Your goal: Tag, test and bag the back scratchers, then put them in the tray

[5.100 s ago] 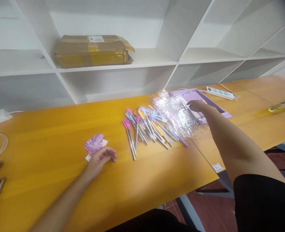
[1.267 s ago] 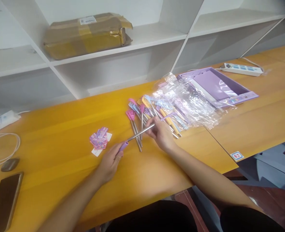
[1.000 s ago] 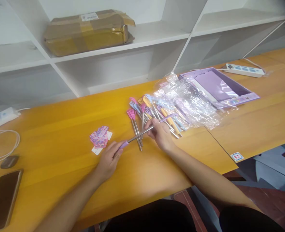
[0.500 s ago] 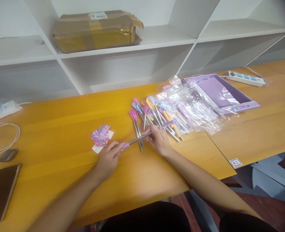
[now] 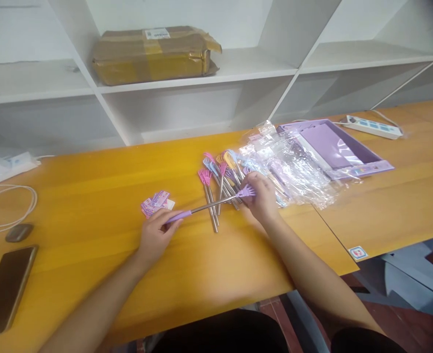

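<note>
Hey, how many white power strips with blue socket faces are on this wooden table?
2. One white-and-blue power strip lies back right, behind the open rectangular purple tray; the other power strip is at the left edge, cut off by the picture. Others could be hidden.

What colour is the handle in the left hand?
The handle in the left hand is light purple; the head view shows it best.

The head view looks forward and down from close above the table (image 5: 91, 206), facing white shelves (image 5: 242, 63).
</note>
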A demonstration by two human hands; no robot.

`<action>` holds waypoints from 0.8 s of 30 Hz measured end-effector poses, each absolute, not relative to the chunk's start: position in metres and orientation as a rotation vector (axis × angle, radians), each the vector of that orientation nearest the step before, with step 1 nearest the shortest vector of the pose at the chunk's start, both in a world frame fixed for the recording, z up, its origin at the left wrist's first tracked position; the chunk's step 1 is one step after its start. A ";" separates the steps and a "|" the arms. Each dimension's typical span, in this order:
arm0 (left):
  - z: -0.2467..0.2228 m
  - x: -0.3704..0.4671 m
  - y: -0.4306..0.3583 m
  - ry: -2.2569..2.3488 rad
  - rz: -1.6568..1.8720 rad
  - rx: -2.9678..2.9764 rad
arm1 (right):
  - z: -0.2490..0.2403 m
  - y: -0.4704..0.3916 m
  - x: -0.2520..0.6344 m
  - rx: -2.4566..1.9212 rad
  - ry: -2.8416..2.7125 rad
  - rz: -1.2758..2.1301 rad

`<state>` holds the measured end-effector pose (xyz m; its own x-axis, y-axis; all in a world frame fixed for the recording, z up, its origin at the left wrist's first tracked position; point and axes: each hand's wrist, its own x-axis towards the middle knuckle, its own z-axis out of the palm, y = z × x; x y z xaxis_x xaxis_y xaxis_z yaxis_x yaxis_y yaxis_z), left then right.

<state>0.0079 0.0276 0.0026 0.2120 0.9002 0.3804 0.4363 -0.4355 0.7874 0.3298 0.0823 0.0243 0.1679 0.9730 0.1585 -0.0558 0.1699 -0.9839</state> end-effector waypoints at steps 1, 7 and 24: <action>0.003 0.007 0.028 1.216 1.183 1.925 | 0.025 0.082 0.331 -1.154 -1.189 0.977; 0.001 -0.002 0.029 0.974 1.372 1.328 | 0.022 0.074 0.325 -1.228 -1.570 0.885; -0.005 -0.005 0.023 1.036 1.622 1.497 | 0.010 0.045 0.284 -1.243 -1.627 0.722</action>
